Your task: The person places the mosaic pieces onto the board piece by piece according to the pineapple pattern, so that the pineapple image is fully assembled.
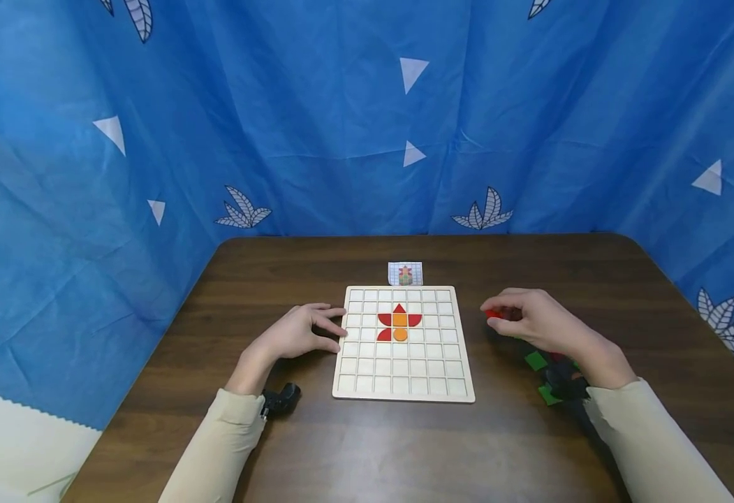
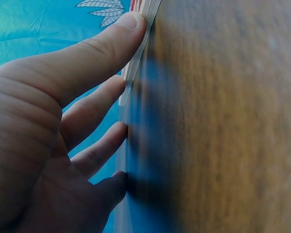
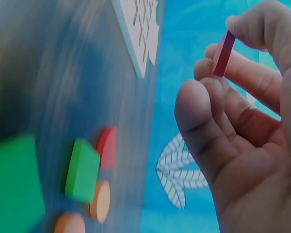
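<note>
A white grid board (image 1: 373, 384) lies on the wooden table, bearing a figure of red and orange pieces: a red triangle (image 1: 399, 308), an orange square (image 1: 399, 320), an orange circle (image 1: 400, 334) and several rounded red pieces. My left hand (image 1: 300, 332) rests at the board's left edge, its fingers spread and fingertips touching the rim. To the right of the board my right hand (image 1: 536, 321) is raised above the table. Between thumb and fingers it pinches a small red piece (image 3: 223, 54), seen nearly edge-on in the right wrist view.
A small printed card (image 1: 405, 274) with a coloured figure on a grid lies behind the board. Loose pieces lie under and near my right forearm, among them a green square (image 1: 536, 361), a red piece (image 3: 106, 147) and an orange disc (image 3: 100, 201). Blue curtain (image 1: 341, 140) hangs behind the table.
</note>
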Demonstrator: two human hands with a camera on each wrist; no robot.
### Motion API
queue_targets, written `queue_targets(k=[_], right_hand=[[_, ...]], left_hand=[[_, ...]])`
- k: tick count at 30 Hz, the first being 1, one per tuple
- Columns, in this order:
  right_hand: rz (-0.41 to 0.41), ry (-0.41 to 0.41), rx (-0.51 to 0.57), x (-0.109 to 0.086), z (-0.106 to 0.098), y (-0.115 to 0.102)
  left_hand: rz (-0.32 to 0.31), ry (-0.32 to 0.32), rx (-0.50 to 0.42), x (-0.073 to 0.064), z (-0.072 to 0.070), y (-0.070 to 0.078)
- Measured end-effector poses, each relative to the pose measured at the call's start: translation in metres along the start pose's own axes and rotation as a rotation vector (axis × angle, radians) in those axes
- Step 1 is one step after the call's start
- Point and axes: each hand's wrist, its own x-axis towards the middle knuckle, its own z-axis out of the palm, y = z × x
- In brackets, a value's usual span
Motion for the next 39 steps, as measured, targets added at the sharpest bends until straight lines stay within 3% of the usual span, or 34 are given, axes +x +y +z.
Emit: queue_targets(k=[11,17,27,39], right_hand=[[-0.095,-0.082,0.079,0.028,0.030,-0.031],[-0.154,-0.145,0.053,0.046,0.049,-0.047],[-0.121,-0.186,-0.060,0.062,0.071,-0.066],[-0.092,-0.193,-0.191,0.068,0.080,-0.075]], left_hand=[[0.007,-0.007,0.007,-0.001,-0.002,0.002],[0.009,-0.003,0.007,-0.001,-0.003,0.002],[-0.003,-0.005,0.001,0.000,-0.001,0.000],[-0.005,-0.009,0.016,0.001,-0.002,0.000]])
